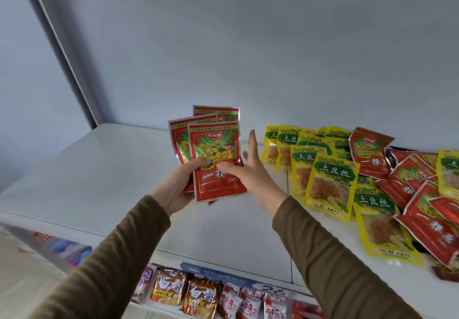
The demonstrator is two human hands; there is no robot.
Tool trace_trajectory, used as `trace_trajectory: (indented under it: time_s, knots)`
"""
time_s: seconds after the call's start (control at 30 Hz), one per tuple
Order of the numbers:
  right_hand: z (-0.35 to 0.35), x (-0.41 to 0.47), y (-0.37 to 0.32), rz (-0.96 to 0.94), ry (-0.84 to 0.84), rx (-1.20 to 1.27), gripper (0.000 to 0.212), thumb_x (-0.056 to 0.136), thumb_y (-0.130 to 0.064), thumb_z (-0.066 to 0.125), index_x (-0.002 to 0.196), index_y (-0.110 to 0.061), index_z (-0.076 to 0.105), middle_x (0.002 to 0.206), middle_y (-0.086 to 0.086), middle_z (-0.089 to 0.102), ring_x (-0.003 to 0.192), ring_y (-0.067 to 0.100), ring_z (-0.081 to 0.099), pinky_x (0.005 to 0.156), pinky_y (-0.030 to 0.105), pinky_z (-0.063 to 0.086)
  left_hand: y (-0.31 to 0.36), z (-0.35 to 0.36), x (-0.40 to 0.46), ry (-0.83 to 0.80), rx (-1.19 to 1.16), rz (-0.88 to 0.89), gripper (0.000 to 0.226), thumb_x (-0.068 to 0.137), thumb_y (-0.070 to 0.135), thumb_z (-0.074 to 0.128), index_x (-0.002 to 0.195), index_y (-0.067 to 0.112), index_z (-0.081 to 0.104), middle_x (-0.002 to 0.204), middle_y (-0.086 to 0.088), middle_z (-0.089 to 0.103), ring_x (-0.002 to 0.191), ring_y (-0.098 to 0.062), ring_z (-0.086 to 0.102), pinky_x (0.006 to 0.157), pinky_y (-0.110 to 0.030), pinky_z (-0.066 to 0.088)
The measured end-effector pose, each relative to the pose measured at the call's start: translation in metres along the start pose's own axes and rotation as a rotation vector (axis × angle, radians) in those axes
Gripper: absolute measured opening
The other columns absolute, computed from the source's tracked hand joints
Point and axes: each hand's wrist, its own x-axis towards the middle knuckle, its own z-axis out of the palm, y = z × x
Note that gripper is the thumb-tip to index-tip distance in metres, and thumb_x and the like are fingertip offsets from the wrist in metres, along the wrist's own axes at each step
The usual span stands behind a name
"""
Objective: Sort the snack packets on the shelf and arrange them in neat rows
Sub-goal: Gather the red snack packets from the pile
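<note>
My left hand [182,182] grips a fanned bunch of three red snack packets [213,144], held upright above the white shelf [104,169]. My right hand [250,169] is beside them with fingers straight and spread; its thumb touches the front packet. To the right, yellow packets [330,179] lie overlapping on the shelf, and more red packets [419,194] are mixed among them in a loose pile at the far right.
The shelf's white back panel [248,57] rises behind, with a side post [67,57] at the left. On a lower shelf stand rows of other snack bags [198,296] behind a price strip [270,289]. The shelf's front edge runs diagonally below my arms.
</note>
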Motion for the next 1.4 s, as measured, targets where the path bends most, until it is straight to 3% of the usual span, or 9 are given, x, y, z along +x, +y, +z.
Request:
trace_trajectory:
  time_s: [0.13, 0.3, 0.47, 0.67, 0.77, 0.9, 1.07, 1.2, 1.4]
  knots:
    - [0.048, 0.024, -0.005, 0.142, -0.023, 0.154, 0.109, 0.068, -0.055, 0.083, 0.155, -0.034, 0.021, 0.137, -0.005, 0.062, 0.100, 0.013, 0.074, 0.076, 0.033, 0.061, 0.018, -0.048, -0.007, -0.066, 0.081, -0.016, 0.063, 0.074, 0.033, 0.085, 0.129, 0.020, 0.059, 0.115, -0.007, 0.077, 0.102, -0.032, 0.076, 0.074, -0.041, 0.064]
    - [0.127, 0.047, -0.012, 0.162, -0.056, 0.096, 0.095, 0.071, -0.066, 0.076, 0.149, -0.031, 0.033, 0.124, -0.001, 0.070, 0.099, 0.017, 0.074, 0.085, 0.039, 0.061, 0.050, -0.120, -0.017, -0.069, 0.123, 0.005, 0.058, 0.079, 0.032, 0.082, 0.131, 0.020, 0.059, 0.116, -0.007, 0.077, 0.104, -0.031, 0.075, 0.078, -0.040, 0.064]
    - [0.203, 0.069, -0.020, 0.163, -0.080, 0.251, 0.054, 0.080, -0.060, 0.075, 0.125, -0.035, 0.058, 0.110, -0.002, 0.077, 0.097, 0.020, 0.076, 0.077, 0.037, 0.061, 0.087, -0.183, -0.015, -0.012, 0.187, -0.006, 0.064, 0.077, 0.066, 0.070, 0.126, 0.026, 0.060, 0.112, -0.005, 0.078, 0.100, -0.030, 0.077, 0.078, -0.041, 0.064]
    - [0.267, 0.115, -0.019, 0.184, -0.010, 0.389, 0.059, 0.082, -0.052, 0.078, 0.130, -0.031, 0.052, 0.113, 0.003, 0.075, 0.095, 0.026, 0.076, 0.087, 0.051, 0.060, 0.123, -0.238, 0.014, 0.148, 0.298, 0.020, 0.073, 0.076, 0.066, 0.072, 0.132, 0.023, 0.054, 0.110, -0.006, 0.079, 0.094, -0.031, 0.078, 0.087, -0.047, 0.062]
    - [0.296, 0.142, -0.017, 0.186, 0.016, 0.382, 0.060, 0.082, -0.053, 0.078, 0.131, -0.031, 0.050, 0.114, 0.001, 0.074, 0.093, 0.023, 0.076, 0.087, 0.049, 0.061, 0.143, -0.266, 0.030, 0.307, 0.354, 0.079, 0.083, 0.068, 0.062, 0.080, 0.133, 0.022, 0.048, 0.107, -0.004, 0.078, 0.083, -0.025, 0.079, 0.073, -0.040, 0.064]
    - [0.334, 0.174, -0.014, 0.209, 0.035, 0.407, 0.060, 0.085, -0.054, 0.074, 0.133, -0.029, 0.048, 0.115, 0.001, 0.073, 0.095, 0.023, 0.076, 0.089, 0.050, 0.060, 0.162, -0.302, 0.053, 0.340, 0.432, 0.066, 0.064, 0.082, 0.057, 0.077, 0.131, 0.023, 0.053, 0.104, -0.001, 0.078, 0.082, -0.024, 0.079, 0.069, -0.036, 0.061]
    - [0.366, 0.212, -0.014, 0.220, 0.035, 0.437, 0.061, 0.092, -0.047, 0.068, 0.142, -0.027, 0.039, 0.119, 0.006, 0.069, 0.098, 0.026, 0.074, 0.088, 0.050, 0.060, 0.178, -0.330, 0.081, 0.395, 0.394, 0.119, 0.069, 0.095, 0.035, 0.073, 0.149, 0.028, 0.030, 0.115, 0.000, 0.068, 0.086, -0.022, 0.074, 0.055, -0.028, 0.056]
    - [0.376, 0.231, -0.012, 0.104, 0.123, 0.251, 0.069, 0.100, -0.029, 0.060, 0.154, -0.038, 0.018, 0.125, -0.004, 0.063, 0.094, 0.012, 0.072, 0.069, 0.030, 0.062, 0.176, -0.344, 0.101, 0.325, 0.388, 0.154, 0.066, 0.099, 0.034, 0.067, 0.152, 0.031, 0.027, 0.126, -0.003, 0.066, 0.088, -0.021, 0.075, 0.058, -0.028, 0.058]
    - [0.388, 0.237, -0.007, 0.093, 0.076, 0.141, 0.048, 0.102, -0.044, 0.051, 0.145, -0.045, 0.032, 0.125, 0.001, 0.066, 0.105, 0.023, 0.071, 0.094, 0.049, 0.057, 0.173, -0.357, 0.119, 0.221, 0.458, 0.131, 0.072, 0.097, 0.053, 0.063, 0.157, 0.034, 0.027, 0.123, -0.003, 0.072, 0.092, -0.025, 0.078, 0.085, -0.045, 0.062]
